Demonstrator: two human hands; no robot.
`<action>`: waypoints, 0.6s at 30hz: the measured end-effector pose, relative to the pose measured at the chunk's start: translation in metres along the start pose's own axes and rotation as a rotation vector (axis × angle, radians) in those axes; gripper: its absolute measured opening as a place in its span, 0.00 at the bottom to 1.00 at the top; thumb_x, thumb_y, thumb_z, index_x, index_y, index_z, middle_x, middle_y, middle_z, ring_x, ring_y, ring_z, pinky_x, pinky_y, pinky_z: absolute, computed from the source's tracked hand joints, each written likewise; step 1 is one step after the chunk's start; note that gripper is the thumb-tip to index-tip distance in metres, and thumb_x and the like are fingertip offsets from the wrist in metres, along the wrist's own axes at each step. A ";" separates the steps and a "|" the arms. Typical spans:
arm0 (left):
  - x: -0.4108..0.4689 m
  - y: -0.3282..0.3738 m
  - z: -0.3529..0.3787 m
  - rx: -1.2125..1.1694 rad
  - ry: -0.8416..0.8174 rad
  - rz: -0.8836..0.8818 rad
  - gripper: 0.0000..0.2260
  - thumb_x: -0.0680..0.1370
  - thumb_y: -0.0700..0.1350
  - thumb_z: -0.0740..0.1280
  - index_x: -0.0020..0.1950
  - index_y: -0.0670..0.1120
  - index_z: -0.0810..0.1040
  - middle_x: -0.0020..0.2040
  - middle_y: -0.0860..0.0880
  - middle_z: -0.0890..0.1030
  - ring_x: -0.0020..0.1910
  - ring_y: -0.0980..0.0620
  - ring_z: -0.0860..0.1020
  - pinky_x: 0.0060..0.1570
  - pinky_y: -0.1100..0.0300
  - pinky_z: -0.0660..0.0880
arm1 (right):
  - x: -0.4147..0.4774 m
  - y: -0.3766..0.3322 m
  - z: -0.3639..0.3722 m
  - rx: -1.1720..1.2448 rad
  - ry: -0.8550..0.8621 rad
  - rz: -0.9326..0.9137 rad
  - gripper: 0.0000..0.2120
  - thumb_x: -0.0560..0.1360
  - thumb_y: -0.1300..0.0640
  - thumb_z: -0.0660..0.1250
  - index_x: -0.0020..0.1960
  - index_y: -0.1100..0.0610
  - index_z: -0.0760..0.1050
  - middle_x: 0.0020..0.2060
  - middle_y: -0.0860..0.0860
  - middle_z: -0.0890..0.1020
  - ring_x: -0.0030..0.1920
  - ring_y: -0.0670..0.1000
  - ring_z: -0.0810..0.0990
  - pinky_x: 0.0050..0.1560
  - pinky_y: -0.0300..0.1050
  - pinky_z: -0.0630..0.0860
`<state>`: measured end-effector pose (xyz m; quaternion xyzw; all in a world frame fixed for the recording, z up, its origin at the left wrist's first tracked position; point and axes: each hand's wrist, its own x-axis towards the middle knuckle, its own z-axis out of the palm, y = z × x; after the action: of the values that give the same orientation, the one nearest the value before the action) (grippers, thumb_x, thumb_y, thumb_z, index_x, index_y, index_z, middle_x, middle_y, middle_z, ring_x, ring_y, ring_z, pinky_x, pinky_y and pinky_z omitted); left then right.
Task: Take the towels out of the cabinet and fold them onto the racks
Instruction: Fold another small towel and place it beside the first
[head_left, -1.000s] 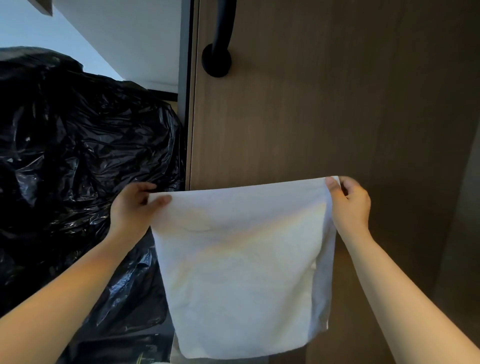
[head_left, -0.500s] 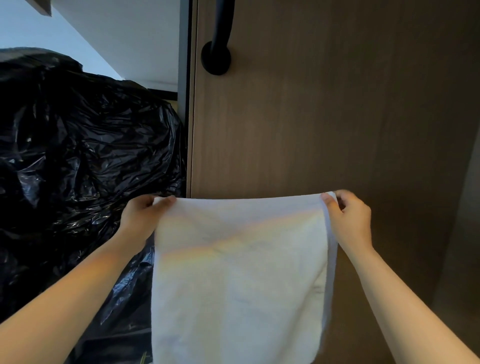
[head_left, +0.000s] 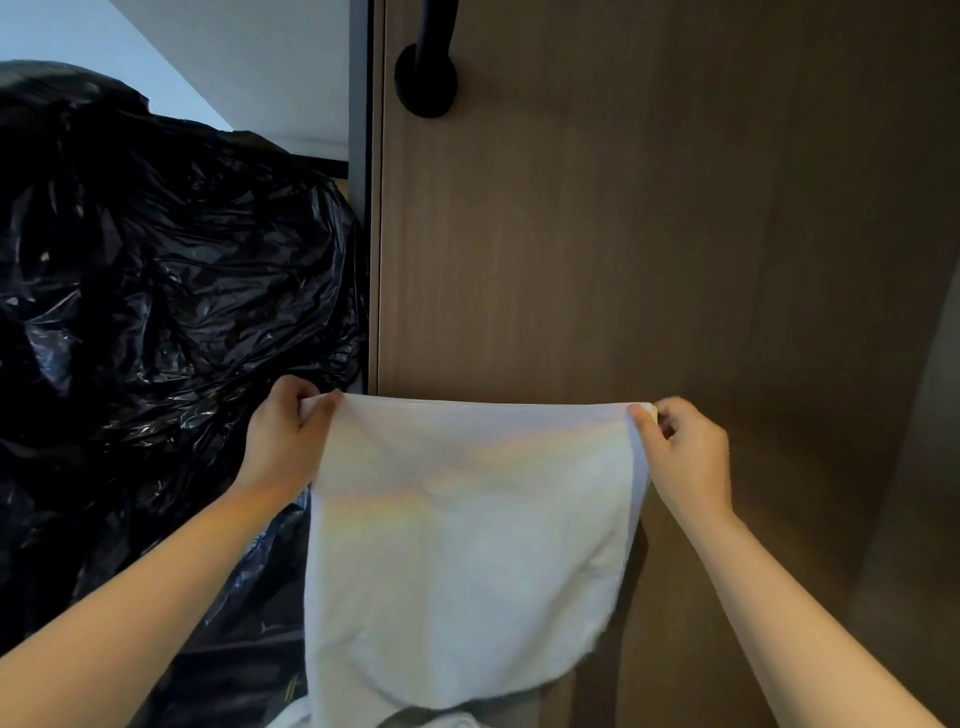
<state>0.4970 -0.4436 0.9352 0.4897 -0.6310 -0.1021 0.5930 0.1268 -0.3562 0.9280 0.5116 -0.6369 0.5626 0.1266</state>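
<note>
Black plastic bags (head_left: 156, 322) are bulging from the open cabinet at the left, beside the brown door (head_left: 623, 234) with its black handle (head_left: 427, 78). Both hands are pinching a white towel (head_left: 467, 545) by its top corners, left hand (head_left: 283, 441) and right hand (head_left: 685, 457), so it is hanging flat before the door.

Your two bare forearms reach forward and up from the lower corners, held well apart at about the same height. Your left hand (head_left: 283, 441) pinches a corner of the towel (head_left: 467, 551), fingers (head_left: 311, 410) curled over its top edge, and your right hand (head_left: 688, 457) pinches the opposite corner.
</note>
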 end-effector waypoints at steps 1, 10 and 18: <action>-0.002 0.003 -0.001 -0.017 -0.002 -0.022 0.10 0.80 0.50 0.64 0.48 0.43 0.72 0.39 0.49 0.75 0.37 0.55 0.72 0.33 0.60 0.65 | -0.001 -0.003 -0.002 0.034 0.006 0.006 0.13 0.79 0.48 0.66 0.39 0.54 0.74 0.30 0.52 0.77 0.32 0.53 0.76 0.30 0.47 0.72; -0.022 0.033 0.004 -0.324 -0.015 -0.259 0.12 0.80 0.55 0.63 0.49 0.46 0.75 0.39 0.47 0.78 0.34 0.50 0.77 0.28 0.62 0.69 | -0.015 -0.030 -0.005 0.360 0.174 0.154 0.20 0.78 0.50 0.67 0.33 0.62 0.72 0.24 0.49 0.70 0.25 0.44 0.67 0.24 0.32 0.63; -0.015 -0.011 0.019 0.097 -0.057 -0.071 0.08 0.80 0.47 0.65 0.47 0.43 0.71 0.37 0.51 0.73 0.35 0.58 0.70 0.31 0.62 0.64 | -0.013 0.003 0.009 0.015 0.001 0.161 0.15 0.78 0.51 0.67 0.36 0.58 0.73 0.30 0.52 0.76 0.31 0.50 0.75 0.29 0.40 0.67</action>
<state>0.4838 -0.4459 0.9124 0.5368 -0.6342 -0.1062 0.5462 0.1340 -0.3573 0.9139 0.4593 -0.6716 0.5761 0.0775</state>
